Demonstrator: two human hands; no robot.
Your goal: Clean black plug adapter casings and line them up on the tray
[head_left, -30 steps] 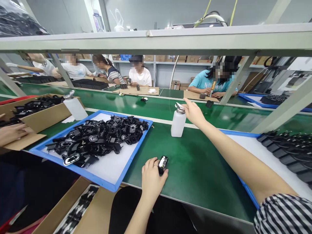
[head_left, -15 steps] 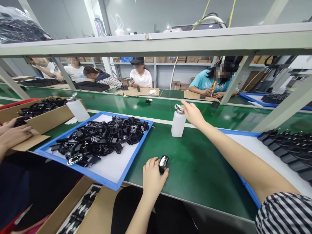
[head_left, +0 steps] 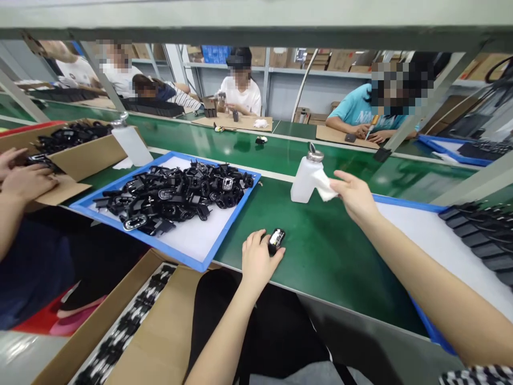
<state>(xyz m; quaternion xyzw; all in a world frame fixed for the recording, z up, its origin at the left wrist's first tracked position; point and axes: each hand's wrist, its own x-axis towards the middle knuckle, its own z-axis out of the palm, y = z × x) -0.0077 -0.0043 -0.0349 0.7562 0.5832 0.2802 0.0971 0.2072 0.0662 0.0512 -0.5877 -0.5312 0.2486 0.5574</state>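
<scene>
My left hand [head_left: 258,258] rests near the front edge of the green bench, its fingers closed round a small black device [head_left: 276,240] with a shiny, white-patched face turned up. Farther out, my right hand [head_left: 355,197] pinches a crumpled white cloth or tissue [head_left: 325,185]. That cloth hangs just beside a white plastic bottle [head_left: 303,180] with a metal cap, which stands upright on the bench. To the left lies a blue-rimmed tray [head_left: 208,259] heaped with black parts [head_left: 176,192] of a similar look.
A cardboard box [head_left: 92,156] of black parts and a second bottle [head_left: 132,143] stand at left, near a co-worker's hands [head_left: 28,174]. Another tray [head_left: 395,216] with rows of black pieces lies right. A shelf beam [head_left: 256,27] crosses above. Co-workers sit opposite. An open carton [head_left: 148,326] is below.
My right hand has moved from the bottle's top down to its right side, with the white cloth now hanging from the fingers. My left hand keeps the black device. The camera view has tilted down.
</scene>
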